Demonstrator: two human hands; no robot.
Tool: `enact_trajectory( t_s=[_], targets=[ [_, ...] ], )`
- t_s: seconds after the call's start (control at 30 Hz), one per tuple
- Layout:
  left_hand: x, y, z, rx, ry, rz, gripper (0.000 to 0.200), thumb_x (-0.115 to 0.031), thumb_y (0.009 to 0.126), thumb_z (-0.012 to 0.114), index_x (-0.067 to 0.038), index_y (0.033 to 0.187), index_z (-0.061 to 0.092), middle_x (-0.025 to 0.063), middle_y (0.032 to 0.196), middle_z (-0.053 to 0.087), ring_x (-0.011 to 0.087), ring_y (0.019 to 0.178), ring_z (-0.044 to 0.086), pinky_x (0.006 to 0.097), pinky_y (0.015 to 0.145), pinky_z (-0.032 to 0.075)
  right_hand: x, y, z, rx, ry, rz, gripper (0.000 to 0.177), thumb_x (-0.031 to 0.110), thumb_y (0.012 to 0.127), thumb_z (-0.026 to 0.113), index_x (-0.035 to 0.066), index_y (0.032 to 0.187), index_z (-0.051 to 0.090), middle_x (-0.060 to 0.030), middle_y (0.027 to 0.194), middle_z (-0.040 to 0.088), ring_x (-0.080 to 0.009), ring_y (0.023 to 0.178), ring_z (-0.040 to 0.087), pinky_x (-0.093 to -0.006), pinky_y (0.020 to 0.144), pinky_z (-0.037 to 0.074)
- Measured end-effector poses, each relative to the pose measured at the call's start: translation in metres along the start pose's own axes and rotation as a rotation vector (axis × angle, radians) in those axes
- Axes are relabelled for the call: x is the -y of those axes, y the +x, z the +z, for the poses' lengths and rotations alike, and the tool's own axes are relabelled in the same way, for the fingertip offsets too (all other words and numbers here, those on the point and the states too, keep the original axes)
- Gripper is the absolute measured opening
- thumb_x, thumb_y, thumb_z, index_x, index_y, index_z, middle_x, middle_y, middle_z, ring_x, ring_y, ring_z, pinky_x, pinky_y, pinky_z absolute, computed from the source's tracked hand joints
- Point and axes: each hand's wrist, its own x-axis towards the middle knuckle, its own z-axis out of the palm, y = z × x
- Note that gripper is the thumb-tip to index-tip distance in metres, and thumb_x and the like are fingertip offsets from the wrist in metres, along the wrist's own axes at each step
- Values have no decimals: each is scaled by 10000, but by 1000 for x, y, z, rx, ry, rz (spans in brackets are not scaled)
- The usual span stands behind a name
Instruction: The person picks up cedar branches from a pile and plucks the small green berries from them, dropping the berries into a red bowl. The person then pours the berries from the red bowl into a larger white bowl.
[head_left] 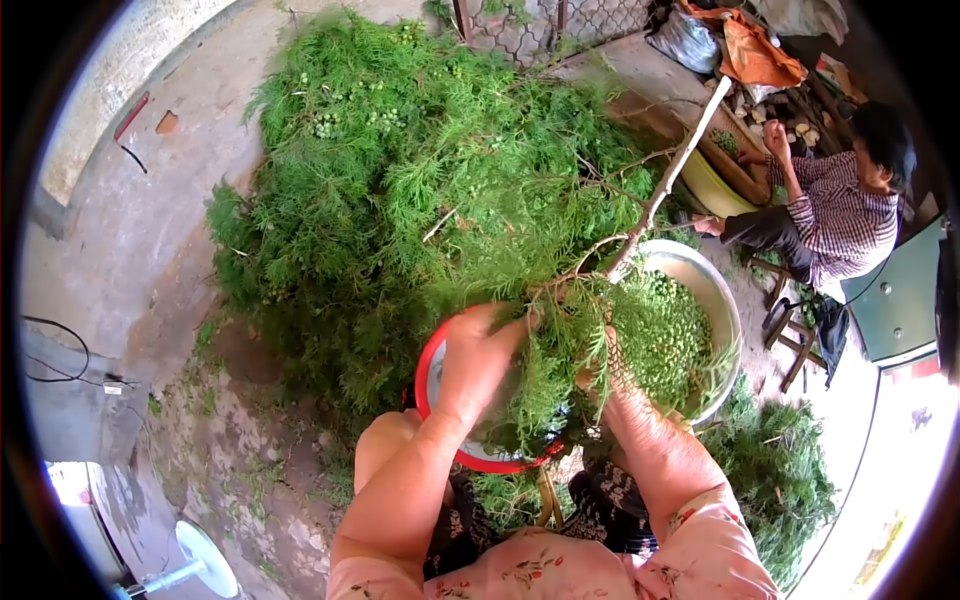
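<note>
At the left, a large pile of green cuttings (400, 170) is heaped on the concrete floor. Just beside it a red-rimmed basin (428, 375) is held at the knees. Over it the left hand (478, 355) is closed on the foliage of a leafy branch (665, 185), whose bare stem slants up to the right. The right hand (610, 385) is buried in the sprigs, so its grip cannot be told, though it is possibly pinching. Stripping appears to be in hand; a further pull would call for a steady hold. A metal bowl (715, 290) of green seeds (670, 335) stands alongside, and another person (840, 215) is seated beyond.
</note>
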Motion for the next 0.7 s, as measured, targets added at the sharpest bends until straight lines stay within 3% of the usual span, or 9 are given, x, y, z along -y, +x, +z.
enact_trajectory(
  t_s=[0.03, 0.1, 0.2, 0.27, 0.33, 0.4, 0.47, 0.53, 0.7],
  targets=[
    [3, 1, -3, 8, 35, 4, 98, -44, 790, 598, 26, 835, 649, -6, 627, 570, 38, 519, 443, 196, 461, 318, 7, -6, 12, -70, -30, 38, 357, 218, 874, 551, 37, 1177, 496, -114, 1070, 579, -214, 927, 582, -322, 795, 493],
    [12, 4, -9, 24, 107, 12, 167, -89, 779, 626, 44, 877, 642, 56, 703, 631, 90, 605, 523, 222, 582, 408, -1, -1, -5, 172, 188, 47, 380, 223, 864, 579, 37, 1184, 489, -75, 1037, 580, -152, 889, 575, -252, 744, 492],
    [6, 4, -8, 9, -428, -236, 69, -50, 719, 616, -4, 768, 602, 15, 594, 543, 79, 484, 462, 217, 415, 338, -13, 15, -28, 419, 524, 172, 390, 231, 858, 592, 44, 1184, 489, -54, 1041, 576, -130, 890, 568, -221, 746, 489],
    [10, 4, -16, 6, -539, -252, 79, -60, 705, 614, -18, 770, 597, 10, 582, 518, 79, 450, 437, 218, 377, 314, -6, 10, -26, 347, 225, -7, 375, 234, 858, 593, 56, 1174, 497, -64, 1071, 573, -153, 929, 567, -252, 794, 485],
    [23, 2, -23, 29, -363, 23, 164, -14, 647, 604, -32, 808, 586, 39, 676, 550, 116, 571, 498, 234, 455, 370, 6, 14, -28, 360, 176, -99, 360, 229, 862, 588, 64, 1169, 500, -72, 1098, 569, -167, 962, 564, -273, 827, 480],
    [32, 2, -34, 25, -230, 256, 270, 32, 588, 593, -45, 846, 575, 68, 771, 582, 153, 692, 559, 249, 534, 426, 0, 20, -38, -8, 138, -67, 328, 206, 887, 552, 76, 1181, 489, -78, 1112, 565, -177, 994, 553, -289, 836, 478],
    [10, -3, -36, 91, -454, -28, 152, -42, 702, 567, -26, 850, 596, 95, 788, 612, 157, 678, 584, 248, 475, 446, -3, 44, -75, 423, 370, -100, 379, 203, 890, 543, 80, 1235, 448, -102, 1177, 522, -200, 1038, 532, -306, 865, 463],
    [0, -6, -36, 91, -581, -188, 132, -60, 768, 544, -7, 873, 605, 118, 803, 627, 168, 657, 599, 248, 446, 461, -8, 53, -98, 386, 450, -111, 440, 230, 904, 508, 76, 1297, 385, -117, 1270, 455, -226, 1115, 484, -331, 930, 422],
    [11, -8, -45, -14, -571, -201, 159, -32, 784, 511, -10, 924, 583, 143, 826, 608, 208, 621, 581, 287, 454, 455, -13, 72, -174, -636, -397, -200, 497, 295, 919, 452, 68, 1340, 316, -114, 1342, 377, -250, 1186, 414, -357, 989, 358]
  ],
)
